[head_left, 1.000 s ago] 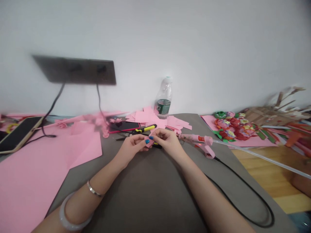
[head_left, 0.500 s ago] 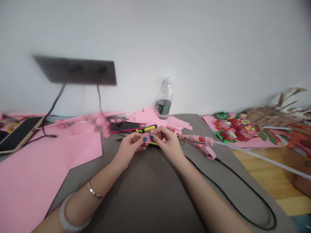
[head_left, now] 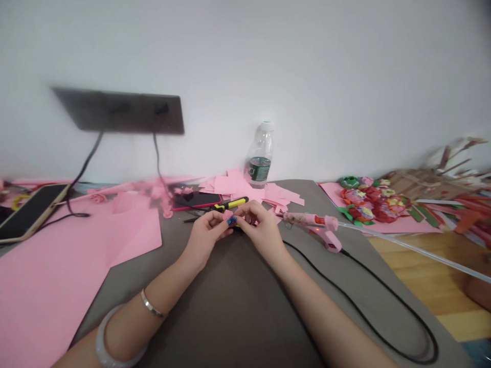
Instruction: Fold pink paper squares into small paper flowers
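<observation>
Both hands meet over the grey tabletop, thumbs side by side. My left hand is closed in a pinch on a small piece of pink paper, most of it hidden by fingers. From the other side my right hand pinches the same piece, its thumb touching the left thumb. Just behind the hands lies a pair of pliers with yellow and black handles, partly covered by my fingers. To the right of my right hand rests a pink hot glue gun with a long clear glue stick in its back end.
Pink paper cutouts lie around a water bottle by the wall. A red-edged phone sits behind the pliers, and another phone at far left. Large pink paper covers the left side. Paper flowers stand right. A black cord loops in front.
My right hand has moved slightly left, bringing the two thumbs together over the pink paper piece. Less of the paper shows now. The glue gun has stayed in place.
</observation>
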`<action>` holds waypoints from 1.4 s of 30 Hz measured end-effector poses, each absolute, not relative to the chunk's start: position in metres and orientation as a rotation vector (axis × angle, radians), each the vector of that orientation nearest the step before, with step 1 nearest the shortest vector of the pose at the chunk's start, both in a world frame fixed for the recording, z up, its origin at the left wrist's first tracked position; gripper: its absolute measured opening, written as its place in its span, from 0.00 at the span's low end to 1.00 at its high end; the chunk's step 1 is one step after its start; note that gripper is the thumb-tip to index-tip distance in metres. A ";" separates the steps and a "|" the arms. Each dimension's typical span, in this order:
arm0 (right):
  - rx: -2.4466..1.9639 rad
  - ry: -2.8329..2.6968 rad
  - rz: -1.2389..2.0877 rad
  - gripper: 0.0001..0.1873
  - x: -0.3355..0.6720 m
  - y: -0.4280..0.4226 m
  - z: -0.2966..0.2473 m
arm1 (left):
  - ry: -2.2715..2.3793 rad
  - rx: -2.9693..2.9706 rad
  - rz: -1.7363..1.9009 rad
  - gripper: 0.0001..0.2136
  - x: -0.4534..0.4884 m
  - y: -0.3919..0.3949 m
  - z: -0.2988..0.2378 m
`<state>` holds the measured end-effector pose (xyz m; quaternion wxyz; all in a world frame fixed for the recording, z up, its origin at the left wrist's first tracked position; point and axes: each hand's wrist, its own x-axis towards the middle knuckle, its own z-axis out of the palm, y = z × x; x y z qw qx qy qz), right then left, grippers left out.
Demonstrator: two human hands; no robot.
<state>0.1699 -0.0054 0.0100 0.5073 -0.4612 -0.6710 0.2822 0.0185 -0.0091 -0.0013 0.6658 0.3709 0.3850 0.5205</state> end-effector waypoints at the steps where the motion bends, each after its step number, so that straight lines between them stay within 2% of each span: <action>1: -1.108 -1.615 0.695 0.01 0.170 -0.005 0.009 | 0.867 0.843 1.168 0.14 0.018 -0.009 -0.001; 11: -0.952 -1.809 0.515 0.10 0.176 -0.004 0.014 | 0.841 0.895 1.066 0.14 0.017 -0.009 -0.004; 23: -0.823 -2.017 0.299 0.09 0.187 0.000 0.011 | 0.841 0.832 1.129 0.18 0.018 -0.011 0.001; 29: -0.856 -2.008 0.342 0.08 0.188 0.000 0.011 | 0.817 0.807 1.125 0.17 0.018 -0.010 0.002; 38: -0.812 -1.873 0.605 0.09 0.184 -0.003 0.019 | 0.815 0.877 1.082 0.15 0.016 -0.009 -0.002; 42: -0.912 -1.748 0.742 0.05 0.180 -0.005 0.016 | 0.843 0.914 1.073 0.15 0.015 -0.009 -0.001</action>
